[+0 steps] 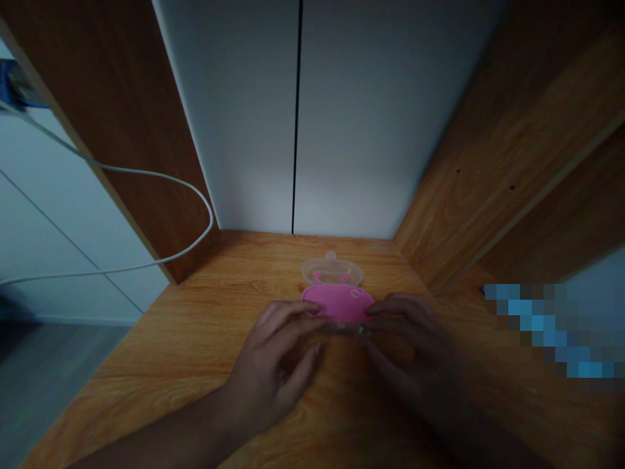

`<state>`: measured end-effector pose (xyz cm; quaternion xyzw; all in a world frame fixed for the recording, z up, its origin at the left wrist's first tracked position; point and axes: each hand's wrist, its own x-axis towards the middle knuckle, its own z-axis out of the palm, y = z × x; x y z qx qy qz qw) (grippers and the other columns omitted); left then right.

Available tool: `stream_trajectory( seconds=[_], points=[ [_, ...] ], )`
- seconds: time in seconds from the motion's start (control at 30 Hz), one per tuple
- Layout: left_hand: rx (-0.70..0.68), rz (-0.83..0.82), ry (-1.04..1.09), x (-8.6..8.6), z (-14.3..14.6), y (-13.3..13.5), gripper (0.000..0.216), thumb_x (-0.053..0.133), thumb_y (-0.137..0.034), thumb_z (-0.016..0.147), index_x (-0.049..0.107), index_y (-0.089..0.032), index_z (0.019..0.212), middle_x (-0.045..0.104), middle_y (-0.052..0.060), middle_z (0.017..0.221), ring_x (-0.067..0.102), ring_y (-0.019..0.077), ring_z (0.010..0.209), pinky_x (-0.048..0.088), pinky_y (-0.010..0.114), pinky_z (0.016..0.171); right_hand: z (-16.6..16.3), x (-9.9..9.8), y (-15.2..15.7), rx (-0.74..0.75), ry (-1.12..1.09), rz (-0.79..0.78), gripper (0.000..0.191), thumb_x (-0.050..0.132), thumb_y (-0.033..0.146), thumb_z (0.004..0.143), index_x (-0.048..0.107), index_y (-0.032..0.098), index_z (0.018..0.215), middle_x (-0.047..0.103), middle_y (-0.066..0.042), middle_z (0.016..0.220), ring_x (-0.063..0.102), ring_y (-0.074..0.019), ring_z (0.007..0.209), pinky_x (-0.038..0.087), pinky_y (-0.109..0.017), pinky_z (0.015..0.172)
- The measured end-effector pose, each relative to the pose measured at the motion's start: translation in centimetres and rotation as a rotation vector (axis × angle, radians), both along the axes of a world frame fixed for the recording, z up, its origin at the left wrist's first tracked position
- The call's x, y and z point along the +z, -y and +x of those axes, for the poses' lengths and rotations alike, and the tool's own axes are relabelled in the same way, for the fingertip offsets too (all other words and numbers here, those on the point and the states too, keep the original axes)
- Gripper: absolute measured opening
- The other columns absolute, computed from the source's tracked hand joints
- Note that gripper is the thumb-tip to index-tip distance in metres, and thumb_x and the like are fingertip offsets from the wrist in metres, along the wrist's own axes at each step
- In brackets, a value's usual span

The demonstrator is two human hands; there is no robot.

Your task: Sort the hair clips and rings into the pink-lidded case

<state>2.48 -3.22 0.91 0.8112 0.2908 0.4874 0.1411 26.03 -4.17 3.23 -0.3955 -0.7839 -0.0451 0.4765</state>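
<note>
A pink oval case point(336, 301) with a small round mark near its upper right lies on the wooden surface. Behind it stands its clear, see-through lid point(332, 270), tilted open, with two small pink bits showing through. My left hand point(278, 365) grips the case's left edge with its fingers, the thumb held lower at the near side. On the opposite edge are the curled fingers of my right hand point(415, 352), its thumb close to the front rim. A tiny green spot point(362, 330) shows at the front right of the case, too small to name.
The wooden surface point(234, 260) ends at a pale panel point(254, 130) with a dark vertical gap. Wooden boards point(488, 150) rise on both sides. A white cable point(146, 172) loops in from the left. Part of the right side is pixelated.
</note>
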Motion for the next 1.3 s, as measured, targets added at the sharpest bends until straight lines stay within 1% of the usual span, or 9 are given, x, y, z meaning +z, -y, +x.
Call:
stream_trajectory(
  seconds=[0.13, 0.23, 0.3, 0.43, 0.67, 0.83, 1.07, 1.2, 1.3],
  points=[
    [0.177, -0.040, -0.164, -1.0, -0.3, -0.7, 0.064, 0.062, -0.019, 0.090, 0.037, -0.022, 0.149, 0.045, 0.016, 0.150, 0.044, 0.0322, 0.137, 0.042, 0.057, 0.109, 0.8, -1.1, -1.4, -0.166, -0.183, -0.181, 0.007, 0.074, 0.032, 0.083, 0.072, 0.025, 0.085, 0.069, -0.005, 0.103, 0.067, -0.0222, 0.095, 0.056, -0.040, 0.084],
    [0.192, -0.125, -0.214, -1.7, -0.3, -1.1, 0.081, 0.062, -0.024, 0.091, 0.015, -0.021, 0.157, 0.034, 0.019, 0.157, 0.035, 0.0348, 0.145, 0.039, 0.061, 0.112, 1.0, -1.9, -2.1, -0.177, -0.247, -0.326, 0.016, 0.073, 0.040, 0.084, 0.073, 0.023, 0.082, 0.069, -0.006, 0.104, 0.068, -0.0217, 0.096, 0.057, -0.039, 0.085],
    [0.155, -0.159, -0.210, -1.9, -0.3, -1.3, 0.082, 0.061, -0.024, 0.092, 0.011, -0.022, 0.157, 0.034, 0.020, 0.158, 0.037, 0.0348, 0.144, 0.041, 0.061, 0.111, 1.1, -2.1, -2.3, -0.168, -0.269, -0.385, 0.020, 0.073, 0.042, 0.083, 0.074, 0.022, 0.082, 0.069, -0.006, 0.102, 0.068, -0.0211, 0.094, 0.057, -0.037, 0.084],
    [0.076, -0.190, -0.165, -1.7, -0.2, -1.4, 0.076, 0.061, -0.021, 0.093, 0.017, -0.025, 0.155, 0.048, 0.017, 0.148, 0.051, 0.0312, 0.133, 0.045, 0.058, 0.109, 0.9, -2.0, -2.2, -0.175, -0.302, -0.410, 0.021, 0.074, 0.043, 0.081, 0.075, 0.022, 0.083, 0.069, -0.007, 0.103, 0.067, -0.0202, 0.090, 0.057, -0.034, 0.076],
    [0.076, -0.259, -0.209, -1.2, -0.2, -1.2, 0.070, 0.063, -0.016, 0.090, 0.028, -0.027, 0.149, 0.045, 0.012, 0.148, 0.046, 0.0273, 0.136, 0.041, 0.052, 0.114, 0.8, -1.4, -1.9, -0.246, -0.310, -0.487, 0.024, 0.075, 0.046, 0.077, 0.075, 0.022, 0.078, 0.067, -0.008, 0.101, 0.066, -0.0239, 0.094, 0.054, -0.039, 0.084],
    [0.059, -0.275, -0.220, -1.1, -0.2, -1.1, 0.069, 0.063, -0.016, 0.088, 0.030, -0.027, 0.148, 0.043, 0.012, 0.148, 0.047, 0.0289, 0.134, 0.043, 0.054, 0.113, 0.9, -1.4, -2.0, -0.278, -0.323, -0.539, 0.028, 0.076, 0.051, 0.075, 0.076, 0.023, 0.080, 0.067, -0.008, 0.106, 0.066, -0.0250, 0.093, 0.054, -0.041, 0.083],
    [0.068, -0.280, -0.227, -1.3, -0.2, -1.3, 0.074, 0.063, -0.015, 0.086, 0.028, -0.027, 0.149, 0.040, 0.011, 0.150, 0.042, 0.0273, 0.138, 0.040, 0.051, 0.116, 1.2, -1.4, -2.1, -0.148, -0.369, -0.499, 0.028, 0.058, 0.045, 0.092, 0.073, 0.022, 0.086, 0.068, -0.008, 0.101, 0.064, -0.0241, 0.098, 0.053, -0.038, 0.082],
    [0.067, -0.275, -0.245, -1.0, -0.2, -1.0, 0.077, 0.064, -0.016, 0.083, 0.025, -0.024, 0.149, 0.039, 0.013, 0.151, 0.042, 0.0277, 0.137, 0.040, 0.050, 0.115, 1.5, -1.8, -2.2, -0.100, -0.354, -0.496, 0.028, 0.055, 0.042, 0.094, 0.074, 0.023, 0.088, 0.066, -0.008, 0.107, 0.062, -0.0248, 0.104, 0.052, -0.038, 0.083],
    [0.141, -0.199, -0.322, -0.8, -0.5, -0.6, 0.084, 0.068, -0.023, 0.076, 0.025, -0.017, 0.148, 0.039, 0.017, 0.149, 0.041, 0.0328, 0.135, 0.040, 0.053, 0.113, 1.5, -1.9, -2.2, -0.087, -0.352, -0.485, 0.024, 0.054, 0.039, 0.095, 0.073, 0.024, 0.091, 0.064, -0.008, 0.110, 0.060, -0.0253, 0.109, 0.051, -0.039, 0.087]
  ],
)
